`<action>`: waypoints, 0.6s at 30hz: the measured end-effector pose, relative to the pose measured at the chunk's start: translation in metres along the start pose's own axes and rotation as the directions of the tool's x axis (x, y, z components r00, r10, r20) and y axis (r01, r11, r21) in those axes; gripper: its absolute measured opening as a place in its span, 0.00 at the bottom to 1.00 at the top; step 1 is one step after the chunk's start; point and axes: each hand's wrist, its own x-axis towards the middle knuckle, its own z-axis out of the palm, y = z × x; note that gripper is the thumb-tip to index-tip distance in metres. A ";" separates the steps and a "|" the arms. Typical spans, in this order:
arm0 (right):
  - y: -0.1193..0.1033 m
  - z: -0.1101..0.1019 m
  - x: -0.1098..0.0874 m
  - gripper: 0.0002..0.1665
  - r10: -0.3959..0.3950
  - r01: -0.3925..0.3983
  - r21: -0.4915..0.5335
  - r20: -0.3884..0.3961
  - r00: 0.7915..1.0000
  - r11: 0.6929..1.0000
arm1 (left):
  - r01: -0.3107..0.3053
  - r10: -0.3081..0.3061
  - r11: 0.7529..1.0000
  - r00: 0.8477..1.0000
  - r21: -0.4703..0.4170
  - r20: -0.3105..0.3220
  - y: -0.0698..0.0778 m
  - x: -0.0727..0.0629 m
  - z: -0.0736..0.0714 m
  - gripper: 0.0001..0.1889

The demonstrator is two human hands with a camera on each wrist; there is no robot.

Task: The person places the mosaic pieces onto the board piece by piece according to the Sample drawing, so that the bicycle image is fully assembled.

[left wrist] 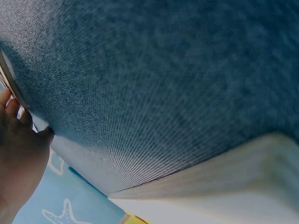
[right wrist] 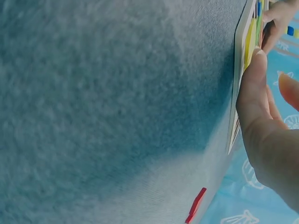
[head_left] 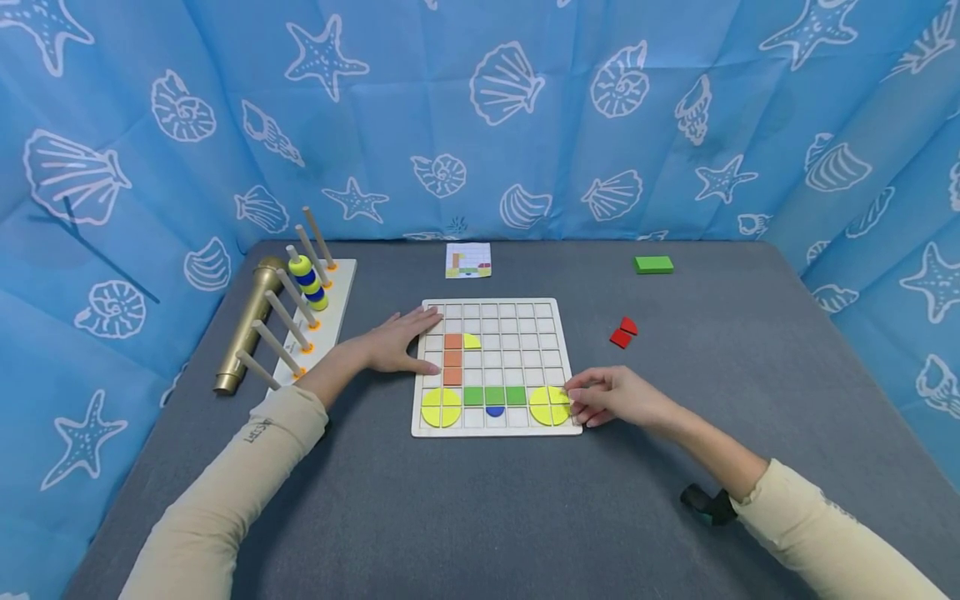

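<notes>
A wooden grid board (head_left: 520, 312) lies on the table. My left hand (head_left: 396, 342) rests on its left edge, fingers extended and thumb spread lower down. At the board's lower right, the fingertips of my right hand (head_left: 611, 396) touch the right side of a yellow circle (head_left: 542, 408) made of quarter pieces. A matching yellow circle (head_left: 432, 414) fills the lower left. Between them run green squares (head_left: 494, 396) with a blue half-circle (head_left: 495, 411) underneath. Orange squares (head_left: 453, 358) form a column, and a yellow quarter piece (head_left: 472, 342) sits beside its top one.
Behind the board lies a small pattern card (head_left: 468, 260). To the right are red pieces (head_left: 620, 338) and a green block (head_left: 654, 265). A peg stand (head_left: 341, 287) with yellow and blue rings (head_left: 307, 279) and a brass-coloured tube (head_left: 251, 325) stand at left.
</notes>
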 end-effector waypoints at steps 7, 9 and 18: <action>0.002 -0.004 0.004 0.26 0.049 -0.050 0.043 0.027 0.998 0.998 | 0.002 -0.002 1.000 1.000 0.001 0.006 0.000 -0.001 -0.001 0.52; 0.002 -0.005 0.005 0.26 0.057 -0.058 0.046 0.037 0.998 0.997 | 0.002 -0.002 1.000 1.000 0.001 0.004 0.000 -0.001 -0.001 0.52; 0.006 -0.025 0.010 0.30 0.110 -0.119 0.138 0.072 0.991 0.983 | -0.012 0.012 1.000 1.000 -0.002 -0.004 0.000 -0.001 -0.001 0.52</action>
